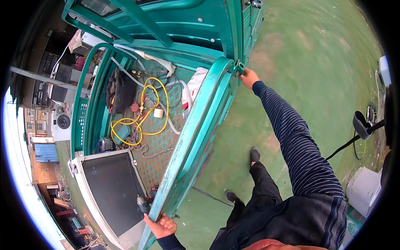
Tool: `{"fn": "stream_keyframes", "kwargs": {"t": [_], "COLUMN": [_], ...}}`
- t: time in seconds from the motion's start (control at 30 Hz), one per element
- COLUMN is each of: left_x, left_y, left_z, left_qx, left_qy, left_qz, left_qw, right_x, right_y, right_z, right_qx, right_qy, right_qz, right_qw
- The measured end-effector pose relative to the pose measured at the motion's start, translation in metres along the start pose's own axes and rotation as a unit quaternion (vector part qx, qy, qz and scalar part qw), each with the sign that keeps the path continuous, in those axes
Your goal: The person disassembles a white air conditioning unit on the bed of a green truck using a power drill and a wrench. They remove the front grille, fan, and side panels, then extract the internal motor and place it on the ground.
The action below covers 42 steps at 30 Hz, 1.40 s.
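A green cargo side panel (192,137) with a worn top rail runs diagonally in front of me. My right hand (249,78) reaches to its far end, fingers closed around a small green latch (239,68) where the panel meets the cab. At the near end, my left hand (161,227) is closed over the panel's rail, thumb on the bed side and fingers curled on the outer side. A small dark metal catch (176,216) sticks out beside those fingers. Just past my left thumb, inside the bed, lies a cordless drill (143,204).
The cargo bed holds a yellow hose (166,100), a grey hose (171,125), a black bag (123,89), a white tape roll (158,113) and rope. A large dark-panelled appliance (110,187) lies at its open end. White boxes (363,191) stand on the green floor at right.
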<state>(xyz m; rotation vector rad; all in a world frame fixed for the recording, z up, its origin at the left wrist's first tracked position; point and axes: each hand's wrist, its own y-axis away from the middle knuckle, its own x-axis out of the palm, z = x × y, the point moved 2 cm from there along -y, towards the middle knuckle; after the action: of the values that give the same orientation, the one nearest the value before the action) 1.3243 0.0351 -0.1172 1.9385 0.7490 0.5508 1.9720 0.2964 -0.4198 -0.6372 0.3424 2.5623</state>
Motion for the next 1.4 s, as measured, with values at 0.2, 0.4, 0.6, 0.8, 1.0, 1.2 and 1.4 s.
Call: {"fn": "stream_keyframes", "kwargs": {"t": [0.2, 0.4, 0.6, 0.8, 1.0, 1.2, 1.4], "left_x": [-0.001, -0.005, 0.003, -0.065, -0.153, -0.273, -0.401], "left_y": [-0.002, 0.002, 0.003, 0.036, 0.004, -0.073, -0.020], "left_z": [0.005, 0.009, 0.015, 0.162, 0.388, 0.522, 0.507], "left_qx": [-0.020, 0.006, 0.008, -0.005, -0.180, 0.117, -0.104], "left_qy": [0.008, 0.020, 0.004, 0.125, 0.193, -0.497, -0.362], "left_qz": [-0.023, -0.051, -0.006, 0.124, 0.213, 0.080, -0.208], "left_qw": [1.000, 0.998, 1.000, 0.984, 0.941, 0.856, 0.903], "right_x": [-0.059, -0.127, -0.160, -0.116, -0.089, -0.008, 0.074], "right_y": [0.041, 0.052, 0.085, 0.342, 0.459, 0.466, 0.423], "right_z": [0.030, 0.107, 0.072, 0.132, 0.025, -0.235, -0.363], "right_qx": [-0.002, -0.059, -0.106, 0.182, 0.341, 0.443, 0.443], "right_qy": [0.156, 0.046, 0.010, -0.412, -0.513, -0.423, -0.460], "right_qz": [0.032, 0.195, -0.016, 0.198, 0.025, -0.136, 0.079], "right_qw": [0.987, 0.978, 0.994, 0.871, 0.787, 0.779, 0.765]}}
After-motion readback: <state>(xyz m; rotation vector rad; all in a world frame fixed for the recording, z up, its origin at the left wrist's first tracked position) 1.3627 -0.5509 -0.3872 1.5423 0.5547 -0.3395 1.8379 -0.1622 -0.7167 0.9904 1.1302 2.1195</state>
